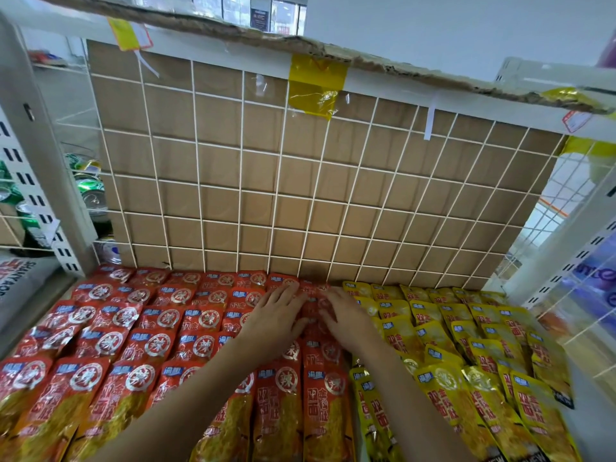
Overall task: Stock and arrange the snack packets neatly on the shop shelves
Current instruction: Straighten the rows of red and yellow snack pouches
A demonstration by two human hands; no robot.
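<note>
- Red packets (pixel 140 348) at the back of the shelf (pixel 596 435) are pressed by the left hand (pixel 278 316) and the right hand (pixel 348 321), fingers laid out straight, nothing gripped.
- Red rows are spread over the shelf's left and middle; yellow packets (pixel 466 331) are laid just beside them on the right.
- A white wire grid (pixel 301 181) backed by cardboard (pixel 216 155) is stood behind.

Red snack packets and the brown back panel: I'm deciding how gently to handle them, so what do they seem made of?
The red snack packets look like glossy plastic or foil film: they glint and crinkle. The brown back panel looks like matte cardboard, judging by its ragged, fibrous top edge.
</note>
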